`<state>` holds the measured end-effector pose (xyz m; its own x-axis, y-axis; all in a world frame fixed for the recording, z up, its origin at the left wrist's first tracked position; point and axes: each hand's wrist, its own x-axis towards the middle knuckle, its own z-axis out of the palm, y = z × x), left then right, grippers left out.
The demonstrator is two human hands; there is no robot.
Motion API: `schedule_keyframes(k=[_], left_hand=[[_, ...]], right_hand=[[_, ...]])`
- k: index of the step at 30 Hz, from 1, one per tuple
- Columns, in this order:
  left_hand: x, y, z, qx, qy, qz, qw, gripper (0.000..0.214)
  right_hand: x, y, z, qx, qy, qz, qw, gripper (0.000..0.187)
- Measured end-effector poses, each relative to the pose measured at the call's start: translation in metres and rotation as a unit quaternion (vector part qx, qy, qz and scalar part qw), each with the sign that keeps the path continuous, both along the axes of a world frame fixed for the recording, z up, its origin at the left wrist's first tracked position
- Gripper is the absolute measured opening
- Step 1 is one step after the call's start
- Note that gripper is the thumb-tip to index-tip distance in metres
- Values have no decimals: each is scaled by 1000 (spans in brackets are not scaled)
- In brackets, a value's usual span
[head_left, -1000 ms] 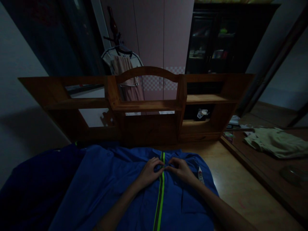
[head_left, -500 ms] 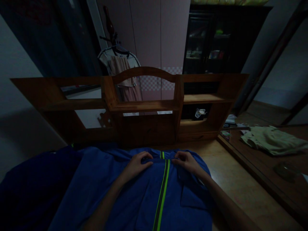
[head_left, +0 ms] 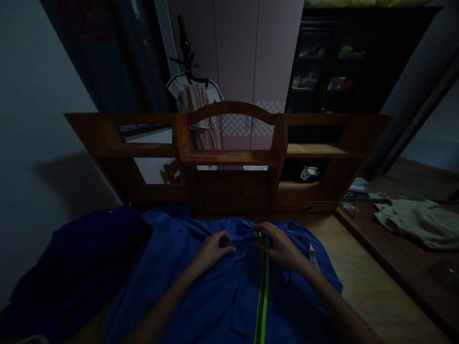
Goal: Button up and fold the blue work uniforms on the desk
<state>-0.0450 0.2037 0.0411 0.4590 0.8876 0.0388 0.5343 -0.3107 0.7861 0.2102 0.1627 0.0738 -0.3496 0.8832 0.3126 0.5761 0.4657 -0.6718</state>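
The blue shirt (head_left: 222, 291) lies flat, its green stripe (head_left: 263, 286) running lengthwise toward the shelf (head_left: 229, 157), collar farthest; left hand (head_left: 213, 248) and right hand (head_left: 281, 246) pinch the collar.

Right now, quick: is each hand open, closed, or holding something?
Left hand: closed, pinching the blue jacket near its collar.
Right hand: closed on the same jacket, fingers at the top of the green stripe.

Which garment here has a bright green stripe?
The blue shirt that the left hand and right hand touch; the dark navy garment beside it and the pale garment at right show none.
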Motion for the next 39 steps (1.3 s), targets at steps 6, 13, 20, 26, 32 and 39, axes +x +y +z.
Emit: schedule_keyframes(k=[6, 13, 20, 26, 32, 39], left_hand=[[-21, 4, -8, -90, -20, -46, 995, 34], [-28, 0, 6, -187, -87, -88, 974, 42], [-25, 1, 7, -232, -117, -58, 964, 47], [-20, -1, 2, -221, -131, -43, 966, 44], [-17, -2, -1, -190, -123, -34, 973, 44], [-20, -1, 0, -173, -112, -39, 978, 44]], right_hand=[[-52, 10, -15, -20, -32, 64, 997, 39], [-56, 25, -41, -162, 68, 47, 983, 34], [-53, 29, -45, -224, 111, 76, 965, 37], [-53, 29, -43, -217, 115, 72, 967, 36], [-52, 28, -44, -217, 143, 67, 963, 33], [-53, 30, -47, -232, 138, 42, 962, 38]])
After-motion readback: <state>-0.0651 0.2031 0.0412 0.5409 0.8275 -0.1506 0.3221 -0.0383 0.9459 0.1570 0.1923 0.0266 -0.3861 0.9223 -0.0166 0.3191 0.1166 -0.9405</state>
